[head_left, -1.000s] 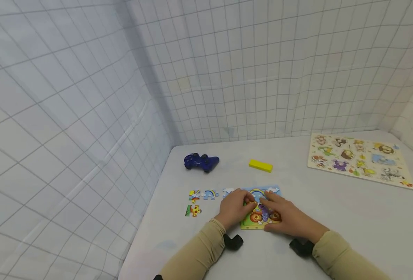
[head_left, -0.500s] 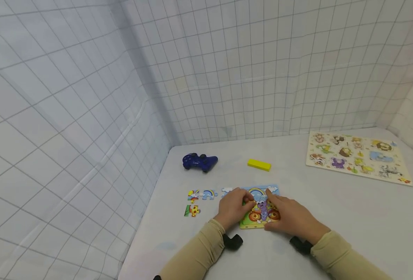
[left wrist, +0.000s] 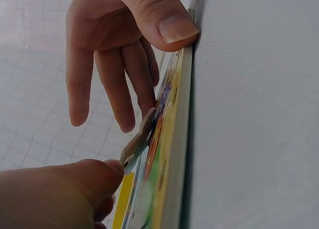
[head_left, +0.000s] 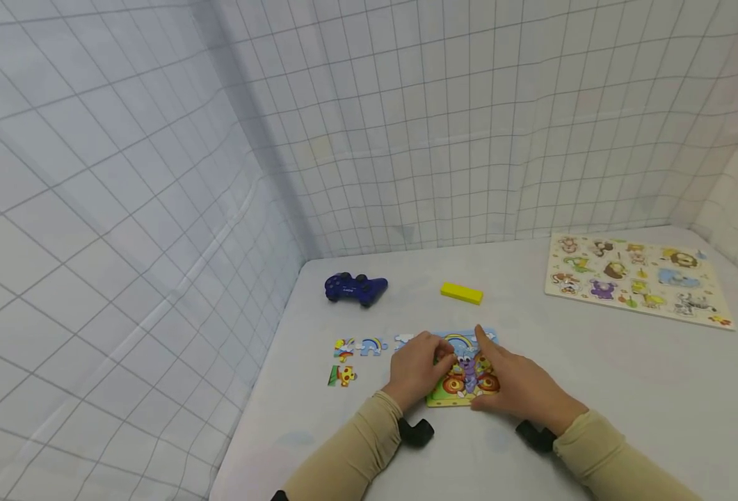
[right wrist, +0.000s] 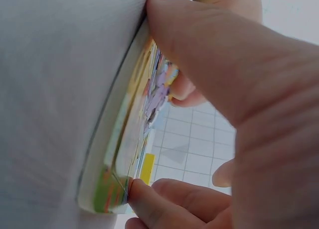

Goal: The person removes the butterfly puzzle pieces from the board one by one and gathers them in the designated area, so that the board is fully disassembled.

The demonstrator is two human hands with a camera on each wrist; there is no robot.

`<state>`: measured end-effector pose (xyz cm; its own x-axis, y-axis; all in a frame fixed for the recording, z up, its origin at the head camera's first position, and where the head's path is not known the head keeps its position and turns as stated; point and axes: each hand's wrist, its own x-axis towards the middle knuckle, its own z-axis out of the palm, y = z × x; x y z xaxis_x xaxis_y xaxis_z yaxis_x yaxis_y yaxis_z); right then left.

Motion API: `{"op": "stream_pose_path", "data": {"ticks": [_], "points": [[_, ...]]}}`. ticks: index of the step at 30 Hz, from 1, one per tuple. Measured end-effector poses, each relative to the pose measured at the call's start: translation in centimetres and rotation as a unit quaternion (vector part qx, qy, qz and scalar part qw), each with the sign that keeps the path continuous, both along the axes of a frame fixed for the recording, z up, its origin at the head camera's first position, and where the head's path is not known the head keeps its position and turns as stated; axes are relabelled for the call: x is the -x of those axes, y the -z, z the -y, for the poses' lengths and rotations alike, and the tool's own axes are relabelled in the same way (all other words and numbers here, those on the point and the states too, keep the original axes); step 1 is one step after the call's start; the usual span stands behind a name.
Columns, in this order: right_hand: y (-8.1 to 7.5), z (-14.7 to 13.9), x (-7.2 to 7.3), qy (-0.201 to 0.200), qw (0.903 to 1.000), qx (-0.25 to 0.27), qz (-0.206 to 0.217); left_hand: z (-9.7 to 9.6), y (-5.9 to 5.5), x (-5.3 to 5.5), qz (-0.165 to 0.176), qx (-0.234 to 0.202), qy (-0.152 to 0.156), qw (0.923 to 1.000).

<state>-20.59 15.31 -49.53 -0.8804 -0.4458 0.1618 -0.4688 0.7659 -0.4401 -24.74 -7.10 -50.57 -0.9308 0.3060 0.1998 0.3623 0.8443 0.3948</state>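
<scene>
A puzzle board (head_left: 446, 401) with a purple butterfly and rainbow picture lies flat on the white table. In the left wrist view my left hand (left wrist: 60, 189) pinches a puzzle piece (left wrist: 137, 142), its brownish back showing, tilted over the board's picture. Seen from the head, that piece is mostly hidden behind the left fingers (head_left: 445, 353). My right hand (head_left: 522, 386) spreads around the board's right side. Its thumb (right wrist: 174, 25) touches the near edge, and a finger (right wrist: 137, 194) meets the right-hand edge. The right index finger stands raised off the picture in the head view.
Loose puzzle pieces (head_left: 371, 346) lie left of the board, one partly behind the left hand. A dark blue game controller (head_left: 355, 288) and a yellow block (head_left: 461, 293) stand farther back. At the far right lies an animal puzzle board (head_left: 638, 280). Grid-patterned cloth walls (head_left: 406, 139) surround the table.
The right fingers have lifted and straightened away from the picture, uncovering more of the butterfly. The left hand stays almost in place. The head view has shifted slightly.
</scene>
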Motion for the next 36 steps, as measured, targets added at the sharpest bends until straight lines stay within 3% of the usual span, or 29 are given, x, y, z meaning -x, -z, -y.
{"op": "stream_pose_path", "data": {"ticks": [8, 22, 27, 33, 36], "points": [[0.3, 0.0, 0.1, -0.001, 1.0, 0.0, -0.002, -0.1, -0.3, -0.1, -0.014, -0.022, 0.018, 0.9995], [0.1, -0.1, 0.1, 0.004, 0.9999, 0.003, 0.01, 1.0, -0.4, 0.0, -0.017, -0.037, 0.004, 0.9992], [0.2, -0.2, 0.0, 0.004, 0.9998, 0.008, 0.018, 3.8, -1.0, -0.6, -0.057, -0.042, -0.002, 0.9975], [0.3, -0.2, 0.0, 0.008, 0.9997, 0.003, 0.022, 9.9, -1.3, -1.9, -0.106, -0.048, -0.035, 0.9926], [0.2, -0.3, 0.1, 0.008, 0.9997, 0.003, 0.024, 12.7, -1.0, -2.5, -0.103, -0.045, -0.055, 0.9922]]}}
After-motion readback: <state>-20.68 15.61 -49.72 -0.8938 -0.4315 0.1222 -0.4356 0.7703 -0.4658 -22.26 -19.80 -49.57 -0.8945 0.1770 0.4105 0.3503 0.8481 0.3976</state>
